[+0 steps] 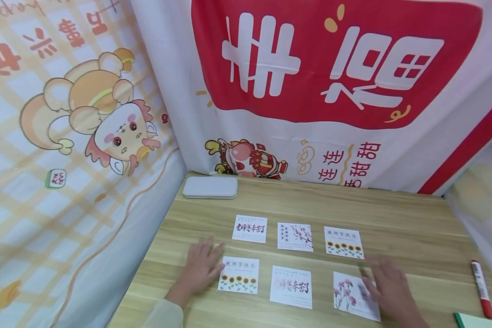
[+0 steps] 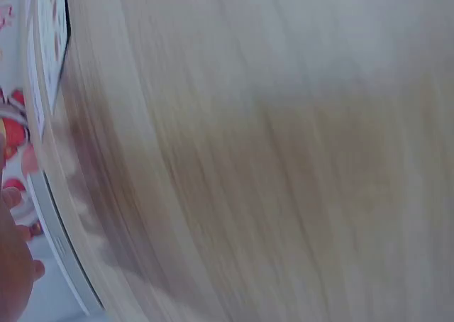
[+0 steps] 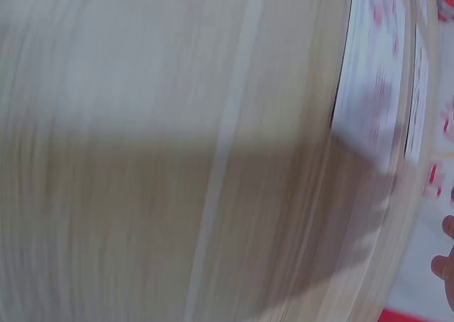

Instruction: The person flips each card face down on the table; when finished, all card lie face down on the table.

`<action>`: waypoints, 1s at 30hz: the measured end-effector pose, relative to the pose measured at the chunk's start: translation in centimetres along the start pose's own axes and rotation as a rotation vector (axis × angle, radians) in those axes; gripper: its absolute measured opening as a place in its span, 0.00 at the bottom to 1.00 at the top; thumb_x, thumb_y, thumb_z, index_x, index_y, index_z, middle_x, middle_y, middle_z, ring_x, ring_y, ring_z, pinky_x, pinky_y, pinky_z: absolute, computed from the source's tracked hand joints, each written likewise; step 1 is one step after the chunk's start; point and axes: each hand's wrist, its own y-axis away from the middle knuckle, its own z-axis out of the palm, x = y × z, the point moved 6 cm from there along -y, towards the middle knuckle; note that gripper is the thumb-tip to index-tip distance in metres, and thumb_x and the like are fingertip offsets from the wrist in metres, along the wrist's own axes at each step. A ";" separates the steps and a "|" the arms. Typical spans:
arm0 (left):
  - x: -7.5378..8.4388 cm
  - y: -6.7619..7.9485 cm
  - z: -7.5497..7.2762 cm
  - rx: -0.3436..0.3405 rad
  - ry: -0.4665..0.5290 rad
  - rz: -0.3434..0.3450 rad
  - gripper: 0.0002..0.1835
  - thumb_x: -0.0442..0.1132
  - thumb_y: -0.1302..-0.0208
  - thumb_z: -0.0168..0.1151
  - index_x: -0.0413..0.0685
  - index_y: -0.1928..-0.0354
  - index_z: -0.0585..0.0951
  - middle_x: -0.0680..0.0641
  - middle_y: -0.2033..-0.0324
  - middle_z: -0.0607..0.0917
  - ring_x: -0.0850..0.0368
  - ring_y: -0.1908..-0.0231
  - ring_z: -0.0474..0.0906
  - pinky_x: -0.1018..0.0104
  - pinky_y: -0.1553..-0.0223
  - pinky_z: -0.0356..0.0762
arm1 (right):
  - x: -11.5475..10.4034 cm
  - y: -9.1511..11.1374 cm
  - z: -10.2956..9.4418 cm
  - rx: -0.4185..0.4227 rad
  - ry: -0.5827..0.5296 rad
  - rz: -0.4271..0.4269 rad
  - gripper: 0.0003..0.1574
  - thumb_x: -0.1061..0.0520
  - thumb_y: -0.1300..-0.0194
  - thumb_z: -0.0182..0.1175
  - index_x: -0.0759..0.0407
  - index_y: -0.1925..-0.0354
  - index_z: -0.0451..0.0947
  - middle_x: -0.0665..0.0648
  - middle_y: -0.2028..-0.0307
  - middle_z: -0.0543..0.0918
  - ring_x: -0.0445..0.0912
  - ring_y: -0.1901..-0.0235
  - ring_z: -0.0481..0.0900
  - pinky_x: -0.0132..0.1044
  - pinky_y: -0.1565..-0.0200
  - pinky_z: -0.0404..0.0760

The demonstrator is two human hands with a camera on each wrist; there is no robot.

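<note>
Several square cards lie in two rows on the wooden table. The back row has a red-lettered card (image 1: 249, 229), a blossom-branch card (image 1: 295, 237) and a sunflower card (image 1: 344, 242). In front are a second sunflower card (image 1: 238, 275), another lettered card (image 1: 291, 287) and a pink-flower card (image 1: 356, 296). My left hand (image 1: 200, 266), fingers spread, is beside the front sunflower card, its thumb near the card's left edge. My right hand (image 1: 391, 287), blurred, is at the right edge of the pink-flower card and partly covers it. Neither hand holds anything.
A white flat case (image 1: 210, 187) lies at the table's back left corner. A red-and-white marker (image 1: 481, 289) is at the right, near a green-edged pad (image 1: 479, 320) at the front. Printed cloth (image 1: 180, 91) hangs behind and at the left of the table (image 1: 197, 310).
</note>
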 end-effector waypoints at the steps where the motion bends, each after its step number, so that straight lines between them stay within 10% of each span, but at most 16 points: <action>1: 0.8 -0.2 0.4 -0.016 0.000 0.013 0.31 0.55 0.37 0.53 0.53 0.34 0.65 0.36 0.34 0.57 0.33 0.35 0.48 0.34 0.39 0.44 | -0.6 -0.1 0.3 0.018 0.001 -0.028 0.34 0.52 0.42 0.61 0.62 0.40 0.66 0.72 0.43 0.66 0.69 0.43 0.58 0.65 0.40 0.47; 7: 6.3 -1.1 2.3 -0.139 0.074 0.070 0.30 0.57 0.40 0.55 0.56 0.36 0.68 0.41 0.37 0.64 0.41 0.38 0.57 0.39 0.40 0.51 | -6.6 -0.8 2.7 0.002 -0.031 -0.137 0.37 0.53 0.52 0.68 0.61 0.43 0.71 0.68 0.45 0.71 0.64 0.47 0.67 0.60 0.48 0.65; 16: 14.4 -2.5 3.7 -0.201 0.073 0.196 0.30 0.55 0.44 0.59 0.59 0.38 0.70 0.51 0.47 0.74 0.56 0.49 0.66 0.57 0.48 0.65 | -13.3 -0.9 6.1 -0.295 -0.098 -0.067 0.34 0.49 0.48 0.66 0.54 0.42 0.73 0.61 0.45 0.72 0.56 0.48 0.71 0.55 0.48 0.70; 21: 16.8 -3.1 4.4 -0.250 0.156 0.097 0.30 0.52 0.44 0.61 0.56 0.38 0.70 0.55 0.54 0.77 0.61 0.59 0.68 0.65 0.58 0.67 | -13.8 -1.1 7.7 -0.429 -0.089 0.060 0.32 0.50 0.47 0.65 0.53 0.43 0.73 0.60 0.45 0.71 0.55 0.48 0.69 0.55 0.48 0.69; 30: 17.7 -3.6 4.8 -0.253 0.370 -0.148 0.37 0.45 0.46 0.62 0.42 0.35 0.62 0.43 0.48 0.75 0.47 0.50 0.71 0.52 0.47 0.69 | -14.2 -1.3 7.6 -0.384 -0.085 0.094 0.23 0.53 0.49 0.67 0.55 0.53 0.80 0.60 0.48 0.74 0.55 0.52 0.71 0.55 0.51 0.72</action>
